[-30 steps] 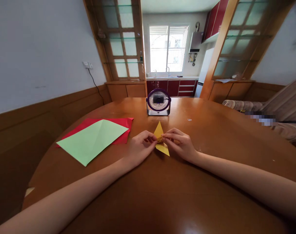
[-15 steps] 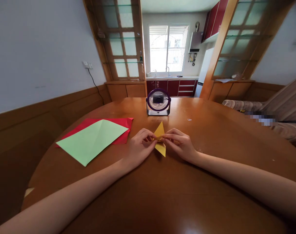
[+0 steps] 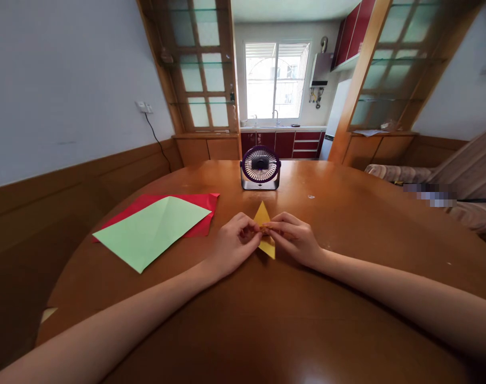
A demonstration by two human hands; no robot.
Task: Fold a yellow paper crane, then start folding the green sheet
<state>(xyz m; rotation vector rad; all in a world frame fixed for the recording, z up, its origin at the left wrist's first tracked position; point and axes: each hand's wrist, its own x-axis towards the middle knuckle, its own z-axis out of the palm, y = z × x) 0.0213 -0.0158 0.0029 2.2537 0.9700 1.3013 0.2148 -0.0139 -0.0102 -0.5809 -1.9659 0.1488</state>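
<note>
Tabletop (image 3: 267, 320) – wide, bare wood. Green sheet (image 3: 150, 229) over red sheet (image 3: 198, 205), left of the fan (image 3: 260, 168). Yellow folded paper (image 3: 264, 234) just before the fan, pinched mid-fold by left hand (image 3: 232, 245) and right hand (image 3: 296, 240) – best keep edges aligned, crease firmly.

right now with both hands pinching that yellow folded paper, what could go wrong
The left hand and right hand both pinch the yellow folded paper at its narrow middle; pulling apart there might tear it or skew the crease. The small fan stands just beyond on the table facing this way; if running, it could flutter the paper's free tips. A sideways left elbow could nudge the green sheet off the red one.
</note>
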